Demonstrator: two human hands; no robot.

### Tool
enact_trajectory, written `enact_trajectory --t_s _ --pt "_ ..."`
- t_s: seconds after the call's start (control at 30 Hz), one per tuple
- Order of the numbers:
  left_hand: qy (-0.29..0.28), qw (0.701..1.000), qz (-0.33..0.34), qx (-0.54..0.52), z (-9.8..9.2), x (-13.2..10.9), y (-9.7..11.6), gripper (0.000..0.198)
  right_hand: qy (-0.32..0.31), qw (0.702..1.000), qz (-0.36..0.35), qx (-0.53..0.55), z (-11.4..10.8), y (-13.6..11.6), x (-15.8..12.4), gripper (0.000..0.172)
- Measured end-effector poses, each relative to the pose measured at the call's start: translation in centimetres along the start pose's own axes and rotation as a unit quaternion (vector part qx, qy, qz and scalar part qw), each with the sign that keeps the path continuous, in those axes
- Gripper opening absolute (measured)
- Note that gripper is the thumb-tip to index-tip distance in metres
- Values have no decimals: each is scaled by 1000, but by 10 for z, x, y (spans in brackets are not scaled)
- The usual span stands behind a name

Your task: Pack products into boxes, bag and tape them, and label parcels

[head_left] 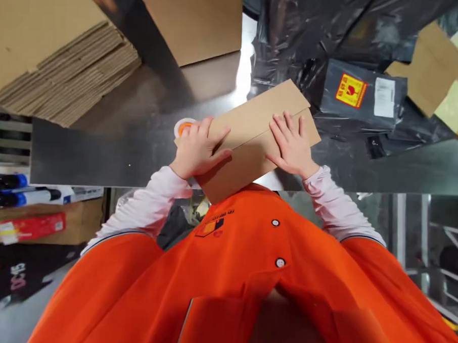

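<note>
1. My left hand lies open and flat on the folded kraft cardboard, its fingers spread and pressing down rather than gripping
2. My right hand is open too, palm down on the same cardboard, with its fingers fanned out just beside a long, straight crease
3. The cardboard is smooth, thin and rectangular, and it lies at a slant on the brushed steel surface, between my hands and under both palms; its near corner juts past the surface's front edge toward my orange polo shirt, and pale pink sleeves run from the shirt's cuffs to my wrists
4. A roll of tape with an orange centre sits just beside my left fingers, which hide part of it, so I cannot make out its full shape
5. At upper left is a stack of corrugated cardboard with ribbed, layered edges, and a plain cardboard sheet lies beyond it, cut off by the frame
6. To the right, crinkled, glossy black plastic surrounds a black mailer bag with a yellow-and-red label and a white label; the print is too small to read
7. Blue-and-black markers show at the left, cut off by the frame
</note>
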State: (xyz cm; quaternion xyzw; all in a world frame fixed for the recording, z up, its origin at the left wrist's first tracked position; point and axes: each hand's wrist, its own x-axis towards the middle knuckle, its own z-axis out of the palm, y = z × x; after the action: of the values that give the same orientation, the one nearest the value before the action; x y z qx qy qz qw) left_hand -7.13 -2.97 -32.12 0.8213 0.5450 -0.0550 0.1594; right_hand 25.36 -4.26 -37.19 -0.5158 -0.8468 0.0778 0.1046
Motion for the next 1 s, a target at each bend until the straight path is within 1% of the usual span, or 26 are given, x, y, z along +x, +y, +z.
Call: enact_trajectory --t_s 0.13,0.2,0.27,0.33,0.4,0.47,0.57,0.67,0.87,1.0 --pt "40 994 -79 -60 17 -26 31 73 -45 994 -94 -16 -10 27 22 98" --pt "71 988 -98 -92 28 -37 40 71 -76 988 -130 -28 -15 43 38 98" --pt "104 985 -75 -118 42 -50 42 75 -91 981 -168 -36 -19 55 54 100" --pt "130 982 -20 -133 56 -65 37 83 -89 972 -212 -36 -20 58 66 104" --pt "143 980 28 -136 69 -82 29 92 -93 963 -249 -33 -19 49 72 104" --pt "146 979 47 -136 79 -96 22 93 -117 953 -279 -31 -17 30 73 100" --pt "155 978 36 -138 89 -104 15 86 -149 929 -339 -16 -11 -1 71 93" --pt "162 975 20 -148 93 -102 9 82 -146 910 -388 7 -5 -20 75 91" --pt "152 975 4 -160 98 -91 -11 77 -164 906 -391 20 2 -28 92 87" --pt "152 969 25 -192 95 -88 -30 68 -173 908 -381 18 7 -38 93 86"
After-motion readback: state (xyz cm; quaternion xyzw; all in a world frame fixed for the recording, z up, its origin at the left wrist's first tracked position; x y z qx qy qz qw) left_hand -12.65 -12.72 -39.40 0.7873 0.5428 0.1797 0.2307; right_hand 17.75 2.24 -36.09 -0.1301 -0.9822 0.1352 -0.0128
